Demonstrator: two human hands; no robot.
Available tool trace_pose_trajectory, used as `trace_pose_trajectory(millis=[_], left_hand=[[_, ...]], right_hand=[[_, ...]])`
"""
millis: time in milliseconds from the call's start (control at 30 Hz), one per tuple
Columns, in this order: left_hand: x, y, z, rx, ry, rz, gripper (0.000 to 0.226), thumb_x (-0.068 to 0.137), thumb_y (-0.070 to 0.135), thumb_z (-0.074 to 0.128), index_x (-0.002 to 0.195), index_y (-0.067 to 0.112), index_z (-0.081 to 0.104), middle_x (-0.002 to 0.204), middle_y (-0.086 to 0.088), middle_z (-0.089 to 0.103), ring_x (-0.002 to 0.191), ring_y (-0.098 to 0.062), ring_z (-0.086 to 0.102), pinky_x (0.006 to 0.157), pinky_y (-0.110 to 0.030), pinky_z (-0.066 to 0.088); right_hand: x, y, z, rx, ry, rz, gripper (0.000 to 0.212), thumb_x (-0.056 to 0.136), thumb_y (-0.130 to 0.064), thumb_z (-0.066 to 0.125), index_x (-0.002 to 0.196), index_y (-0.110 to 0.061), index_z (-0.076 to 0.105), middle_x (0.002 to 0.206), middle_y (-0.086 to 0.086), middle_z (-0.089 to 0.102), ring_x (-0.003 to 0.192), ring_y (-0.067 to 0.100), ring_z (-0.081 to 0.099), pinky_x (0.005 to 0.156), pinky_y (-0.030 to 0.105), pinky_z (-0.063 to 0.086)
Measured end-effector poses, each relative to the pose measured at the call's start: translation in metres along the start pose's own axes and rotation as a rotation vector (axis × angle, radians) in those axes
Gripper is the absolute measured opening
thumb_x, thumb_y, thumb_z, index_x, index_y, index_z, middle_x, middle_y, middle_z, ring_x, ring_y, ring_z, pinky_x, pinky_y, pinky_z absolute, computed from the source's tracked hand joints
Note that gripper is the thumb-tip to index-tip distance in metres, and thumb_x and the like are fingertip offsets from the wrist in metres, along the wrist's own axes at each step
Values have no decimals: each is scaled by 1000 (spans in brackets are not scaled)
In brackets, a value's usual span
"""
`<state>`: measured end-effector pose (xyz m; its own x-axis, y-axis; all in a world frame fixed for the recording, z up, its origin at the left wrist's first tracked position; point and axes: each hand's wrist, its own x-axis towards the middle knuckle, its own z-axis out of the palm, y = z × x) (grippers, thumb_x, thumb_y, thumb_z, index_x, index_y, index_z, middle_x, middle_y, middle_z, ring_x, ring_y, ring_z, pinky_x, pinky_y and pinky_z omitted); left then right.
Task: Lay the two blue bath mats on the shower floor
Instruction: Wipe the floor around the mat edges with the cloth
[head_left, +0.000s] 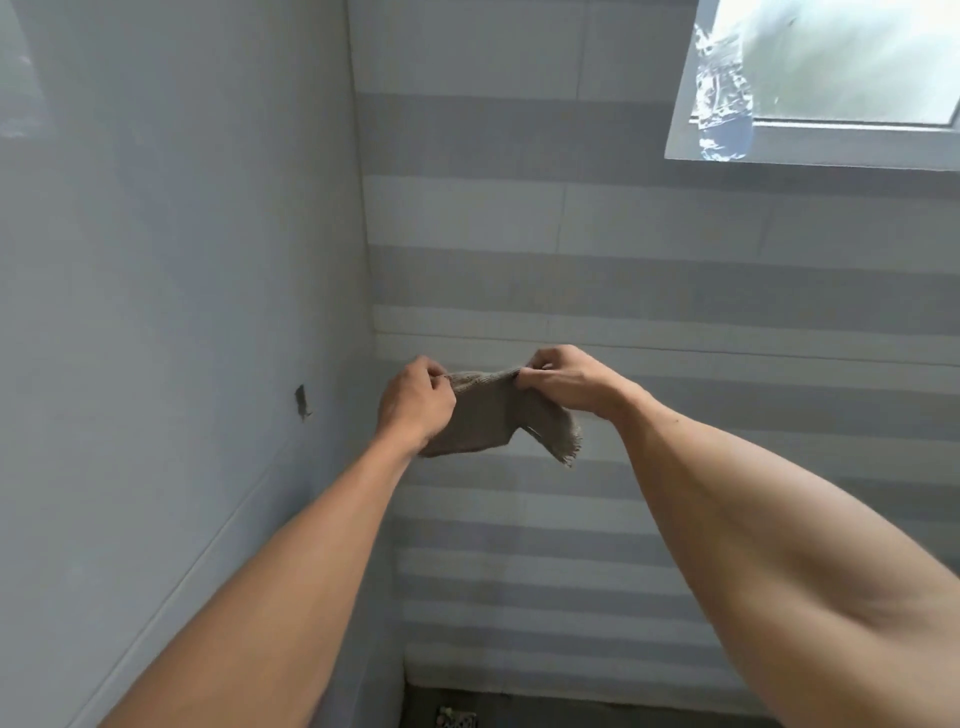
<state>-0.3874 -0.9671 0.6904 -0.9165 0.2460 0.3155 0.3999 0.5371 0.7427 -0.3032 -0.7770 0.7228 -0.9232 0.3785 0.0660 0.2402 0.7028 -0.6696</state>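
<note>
Left hand: the left hand (415, 402) is raised in front of the corner, fingers curled, and one upper corner of a small grey-brown cloth (493, 415) is pinched in it.
Right hand: the right hand (563, 382) is held level with the left, fingers curled, and the other upper corner of the same cloth is pinched between thumb and fingertips.
Grip state: both grips are narrow and closed on fabric; the top edge of the cloth is stretched taut between the two pinches.
Cloth: a knitted weave is seen; the body hangs below the pinches, and a frayed corner droops below the right-hand pinch.
Blue bath mats: none can be seen; their place cannot be told. The cloth in the grip is grey-brown.
Behind the grip: a striped tiled wall (675, 291) in grey and white bands is seen directly behind the cloth.
Left of the grip: a plain pale wall (156, 312) meets the striped wall at a corner just beside the left hand; a small dark mark (302, 401) is seen on it, near the level of the grip.
Above and right of the grip: a white-framed window (831, 130) is seen, well apart from the hands; a clear plastic bottle (722, 114) stands at its left side.
Below the grip: a dark strip of shower floor (545, 712) is seen, with a floor drain (456, 718) partly cut off by the frame edge.
Obstructions: nothing is seen between the grip and the floor below except the forearms, which cover part of the lower frame.
</note>
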Motion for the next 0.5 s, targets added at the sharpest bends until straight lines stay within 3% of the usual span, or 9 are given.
trace_pose_trajectory(millis=[167, 233, 333, 400, 500], left_hand=[[-19, 37, 60, -171, -411, -27, 31, 80, 43, 49, 63, 17, 53, 62, 1, 50, 64, -21, 47, 60, -30, 35], [-27, 46, 88, -243, -522, -3, 28, 79, 39, 65, 65, 15, 60, 63, 4, 57, 62, -14, 49, 60, -27, 37], [-37, 61, 129, -315, -642, 90, 15, 80, 30, 74, 81, 15, 72, 77, 3, 70, 70, -10, 59, 68, -27, 46], [-47, 75, 156, -323, -746, 158, 13, 81, 28, 75, 84, 15, 73, 81, -1, 72, 70, -10, 60, 69, -26, 46], [-66, 99, 195, -265, -896, 260, 16, 80, 31, 77, 85, 17, 72, 79, 1, 72, 68, -9, 60, 67, -24, 45]], right_hand=[[-36, 64, -38, 44, -120, 202, 14, 72, -33, 68, 73, -21, 60, 71, -3, 54, 67, 16, 49, 62, 29, 42], [-52, 94, -50, 114, -145, 260, 11, 70, -20, 69, 75, -24, 60, 72, -3, 55, 70, 16, 47, 61, 27, 39], [-81, 140, -65, 127, -178, 380, 22, 71, -10, 73, 84, -25, 64, 80, -2, 62, 75, 16, 54, 62, 27, 40], [-102, 170, -74, 78, -184, 449, 23, 71, -16, 78, 90, -26, 69, 85, -4, 70, 79, 16, 63, 67, 29, 49], [-139, 213, -91, -101, -175, 569, 23, 65, -47, 80, 85, -36, 75, 84, -11, 75, 85, 13, 70, 83, 34, 54]])
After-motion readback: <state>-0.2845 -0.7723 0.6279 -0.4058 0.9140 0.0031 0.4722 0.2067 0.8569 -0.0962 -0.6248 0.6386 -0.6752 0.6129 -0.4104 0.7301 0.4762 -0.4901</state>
